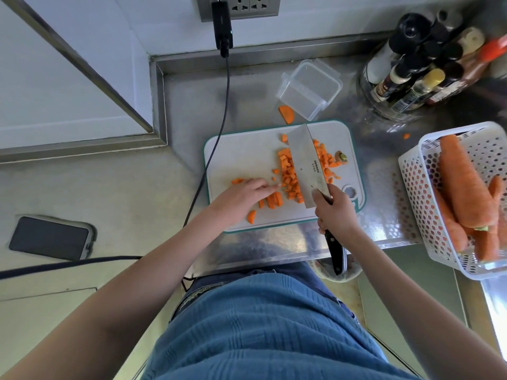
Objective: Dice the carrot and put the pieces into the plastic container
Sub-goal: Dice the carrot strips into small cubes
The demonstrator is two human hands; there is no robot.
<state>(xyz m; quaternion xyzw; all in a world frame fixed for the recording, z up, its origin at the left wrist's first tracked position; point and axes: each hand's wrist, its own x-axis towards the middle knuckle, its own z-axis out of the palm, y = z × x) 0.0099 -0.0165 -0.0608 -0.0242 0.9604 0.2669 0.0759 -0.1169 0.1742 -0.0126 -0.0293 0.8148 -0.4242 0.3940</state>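
Table (274,86): steel, carrying all below.
Cutting board (241,149): white, teal-edged, near the front edge.
Basket (411,187): whole carrots, right.
Plastic container (310,87): clear, beyond the board.
Cleaver (304,163): blade amid the dice.
Right hand (336,212): fist curled round the cleaver's handle.
Left hand (244,198): fingers extended, resting on carrot strips (274,200).
Diced carrot (288,174): heaped mid-board.

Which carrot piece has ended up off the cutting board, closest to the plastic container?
The half-round carrot slice lying on the steel counter, just beyond the cutting board's far edge and beside the empty plastic container. Another small bit lies farther right.
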